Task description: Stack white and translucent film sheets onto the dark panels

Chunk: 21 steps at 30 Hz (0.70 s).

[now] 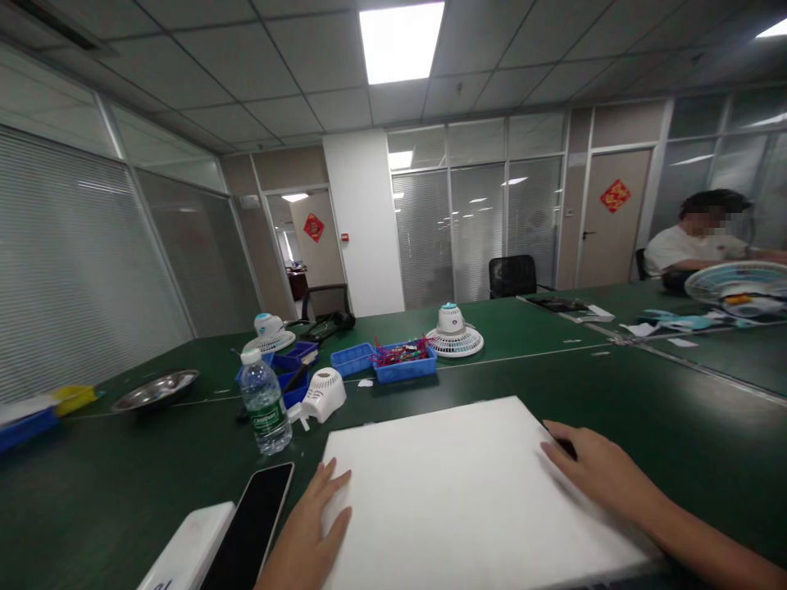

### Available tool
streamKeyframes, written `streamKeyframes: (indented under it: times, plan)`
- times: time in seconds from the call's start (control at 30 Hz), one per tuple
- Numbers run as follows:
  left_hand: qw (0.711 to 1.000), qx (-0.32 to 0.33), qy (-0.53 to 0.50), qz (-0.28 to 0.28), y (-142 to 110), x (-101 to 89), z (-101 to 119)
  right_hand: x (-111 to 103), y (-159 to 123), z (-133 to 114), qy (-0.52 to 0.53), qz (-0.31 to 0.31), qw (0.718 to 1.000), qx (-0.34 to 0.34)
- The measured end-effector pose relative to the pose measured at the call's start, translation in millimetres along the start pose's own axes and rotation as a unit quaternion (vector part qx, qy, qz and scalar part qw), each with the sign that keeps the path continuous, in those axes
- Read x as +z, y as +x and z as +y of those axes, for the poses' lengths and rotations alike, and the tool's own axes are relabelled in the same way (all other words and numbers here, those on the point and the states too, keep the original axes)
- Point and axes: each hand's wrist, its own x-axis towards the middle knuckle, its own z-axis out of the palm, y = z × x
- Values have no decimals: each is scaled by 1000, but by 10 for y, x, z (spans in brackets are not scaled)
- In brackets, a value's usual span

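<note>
A large white rectangular sheet or board (448, 492) lies in front of me on the green table; I cannot tell how thick it is. My left hand (313, 524) rests on its left edge, fingers and thumb spread. At the right edge is my right hand (599, 471), thumb on the white surface and fingers bent. A dark slim object (566, 447), mostly hidden, shows between its thumb and fingers. Beside my left hand lie a black-screened phone (249, 524) and a white box-like item (190, 545).
A water bottle (266, 401) stands beyond the phone, close to a white plastic housing (325, 395). Farther back are a blue tray (406, 370) of wired parts, a small fan (453, 332) and a metal dish (156, 391). A person (701, 238) sits at right behind a fan guard (738, 283).
</note>
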Motion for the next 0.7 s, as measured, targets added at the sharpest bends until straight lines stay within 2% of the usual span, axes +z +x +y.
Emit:
streamKeyframes:
  times: [0.07, 0.2, 0.23, 0.33, 0.4, 0.43, 0.5, 0.57, 0.7]
  plan:
    - [1000, 3, 1, 4, -8, 22, -49, -9, 71, 46, 133, 2, 989, 63]
    - [1000, 8, 3, 5, -9, 41, -114, -77, 158, 81, 284, 5, 949, 139]
    - [1000, 8, 3, 6, -7, 43, -122, -99, 162, 71, 341, -1, 928, 149]
    - [1000, 6, -1, 14, 1, 45, -138, -161, 144, 10, 515, -32, 842, 158]
    - [1000, 3, -2, 19, 7, 47, -143, -192, 124, -40, 570, -52, 807, 143]
    - [1000, 2, -1, 20, 10, 49, -143, -203, 115, -63, 582, -61, 800, 133]
    - [1000, 0, 2, 21, 16, 53, -137, -213, 105, -94, 578, -72, 805, 111]
    - [1000, -3, 2, 23, 20, 51, -122, -205, 110, -103, 546, -69, 829, 96]
    - [999, -16, -25, 37, 25, -1, -92, -162, 166, -52, 485, -31, 866, 118]
